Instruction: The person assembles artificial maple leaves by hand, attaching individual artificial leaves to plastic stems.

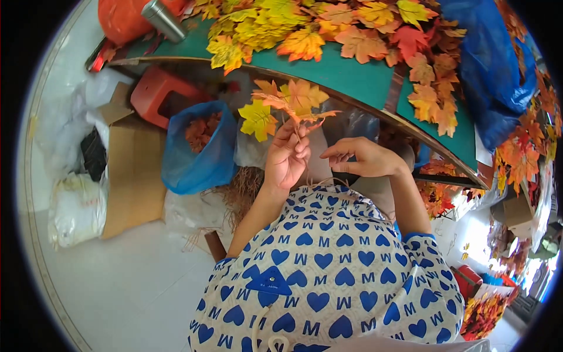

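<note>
My left hand (287, 154) is closed, its fingertips pinching the stem of a sprig of artificial maple leaves (291, 101). The leaves spread above the fingers: a yellow one at the left, orange ones at the top and right. Just right of it, level with the left hand, is my right hand (366, 158). Its fingers are bent and point toward the sprig, with thumb and forefinger slightly apart and nothing visible between them. Beyond both hands, piles of yellow leaves (258, 26) and orange leaves (360, 44) lie on a green tabletop (358, 76).
Under the table's edge stand a blue plastic bag (193, 167) with leaves inside, a red plastic stool (155, 97) and a cardboard box (135, 170). A metal flask (164, 20) is at the far left of the table. A blue bag (492, 76) hangs at the right.
</note>
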Tool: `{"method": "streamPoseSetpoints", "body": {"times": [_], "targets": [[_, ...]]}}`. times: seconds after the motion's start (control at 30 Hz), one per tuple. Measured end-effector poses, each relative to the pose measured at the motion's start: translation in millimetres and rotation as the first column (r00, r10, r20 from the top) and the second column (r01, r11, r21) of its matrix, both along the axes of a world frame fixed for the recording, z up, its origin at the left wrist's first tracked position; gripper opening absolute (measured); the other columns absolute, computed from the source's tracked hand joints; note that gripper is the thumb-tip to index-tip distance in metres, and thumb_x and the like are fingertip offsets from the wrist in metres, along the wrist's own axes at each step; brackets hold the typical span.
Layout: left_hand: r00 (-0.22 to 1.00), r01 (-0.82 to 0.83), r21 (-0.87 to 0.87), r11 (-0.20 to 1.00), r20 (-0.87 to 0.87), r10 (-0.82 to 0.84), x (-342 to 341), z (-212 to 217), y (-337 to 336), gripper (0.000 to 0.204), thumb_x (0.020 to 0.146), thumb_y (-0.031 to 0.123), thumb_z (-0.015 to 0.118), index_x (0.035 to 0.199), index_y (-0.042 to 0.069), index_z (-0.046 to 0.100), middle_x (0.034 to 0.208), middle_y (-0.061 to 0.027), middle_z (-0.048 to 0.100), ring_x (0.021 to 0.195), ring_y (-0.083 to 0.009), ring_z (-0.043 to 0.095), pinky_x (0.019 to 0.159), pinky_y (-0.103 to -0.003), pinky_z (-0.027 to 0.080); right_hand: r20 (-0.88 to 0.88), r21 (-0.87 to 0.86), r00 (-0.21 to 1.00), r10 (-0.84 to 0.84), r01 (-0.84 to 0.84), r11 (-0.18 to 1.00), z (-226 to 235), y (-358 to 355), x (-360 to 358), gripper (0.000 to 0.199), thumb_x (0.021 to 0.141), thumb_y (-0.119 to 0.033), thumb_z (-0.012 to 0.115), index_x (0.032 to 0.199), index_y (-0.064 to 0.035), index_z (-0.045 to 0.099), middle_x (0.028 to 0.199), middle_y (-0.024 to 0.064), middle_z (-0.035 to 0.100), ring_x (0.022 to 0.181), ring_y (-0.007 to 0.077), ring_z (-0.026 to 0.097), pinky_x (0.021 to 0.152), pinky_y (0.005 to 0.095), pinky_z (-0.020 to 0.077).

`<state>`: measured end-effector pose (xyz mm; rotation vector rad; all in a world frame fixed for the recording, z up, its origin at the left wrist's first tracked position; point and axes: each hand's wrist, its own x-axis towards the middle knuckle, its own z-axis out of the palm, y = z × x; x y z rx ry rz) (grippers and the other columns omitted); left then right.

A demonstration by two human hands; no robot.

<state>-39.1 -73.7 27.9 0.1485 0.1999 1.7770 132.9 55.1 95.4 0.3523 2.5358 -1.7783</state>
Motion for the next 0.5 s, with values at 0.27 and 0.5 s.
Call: {"method": "streamPoseSetpoints", "body": {"times": [0.27, 0.5], "targets": [[0.992, -0.111, -0.031, 0.993, -0.056, 0.109, -5.9, -14.8, -0.5, 0.028, 0.09, 0.001, 0.052, 0.117, 0.007, 0.054, 0.096, -0.0037, 0.054, 0.073, -0.0103, 0.051, 0.062, -0.021, 0.043, -0.463, 0.499, 0.828, -0.318, 0.539, 0.678, 16.8, 84.1, -78.7, 0.022, 0.084, -0.008, 0.06, 0.104, -0.0022, 0.062, 0.087, 0.0114, 0.064, 0.081, 0.0227, 0.062, 0.07, 0.0306, 0.0493], [0.968, -0.152, -0.149, 0.977, -0.221, 0.117, -9.5, -14.8, -4.0, 0.031, 0.089, -0.001, 0.052, 0.118, 0.008, 0.054, 0.094, -0.0034, 0.054, 0.072, -0.0103, 0.05, 0.06, -0.021, 0.043, -0.472, 0.881, 0.88, 0.044, 0.473, -0.001, -14.7, 173.7, -143.0, 0.035, 0.078, -0.001, 0.054, 0.112, -0.0067, 0.056, 0.108, 0.0128, 0.055, 0.093, 0.029, 0.058, 0.071, 0.0377, 0.0512]]}}
